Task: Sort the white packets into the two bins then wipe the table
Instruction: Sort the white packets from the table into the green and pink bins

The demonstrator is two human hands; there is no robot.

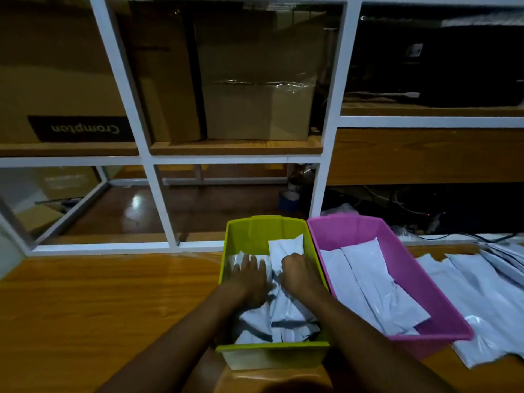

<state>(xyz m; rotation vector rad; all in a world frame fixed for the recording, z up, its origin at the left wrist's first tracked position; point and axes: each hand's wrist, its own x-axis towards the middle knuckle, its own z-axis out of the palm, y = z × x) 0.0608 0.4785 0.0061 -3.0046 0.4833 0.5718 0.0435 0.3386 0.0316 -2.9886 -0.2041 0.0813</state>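
Left grip [249,275] spread flat, pressing packets [283,319] inside green bin [272,347]. Right grip [297,272] beside it, fingers curled on far packet [286,245]. Unsorted pile [482,302] on bench [113,307], right of green bin past pink bin [411,262], long axes pointing away; right grip nearer.

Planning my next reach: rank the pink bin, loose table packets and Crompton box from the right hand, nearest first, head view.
1. Pink bin, just right of the right hand.
2. Loose packets, farther right on the table.
3. Crompton box, back left on the shelf.
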